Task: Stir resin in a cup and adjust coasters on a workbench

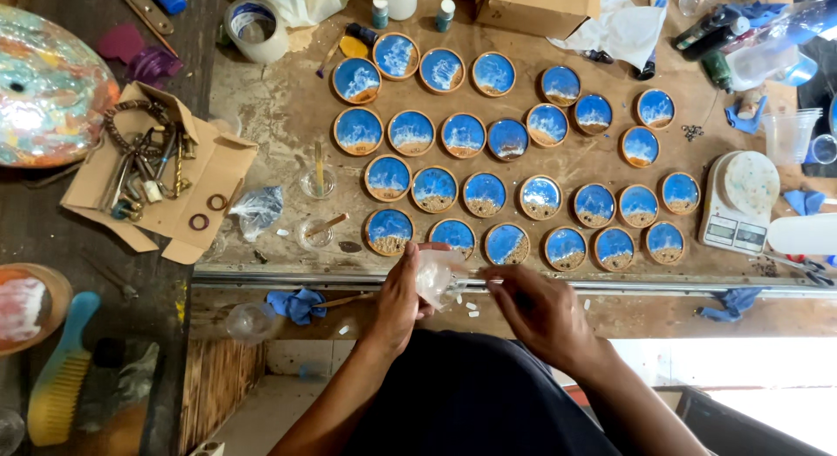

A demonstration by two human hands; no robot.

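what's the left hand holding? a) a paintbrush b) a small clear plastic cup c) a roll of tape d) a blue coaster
b: the left hand grips a small clear plastic cup at the table edge, with the right hand beside it; the blue coasters all lie on the table.

This is a craft workshop. A messy, stained work table (288, 107) holds rows of round blue painted coasters (485, 194), little paint bottles (380, 11), a small scale (738, 203) and a box of metal tools (148, 173).
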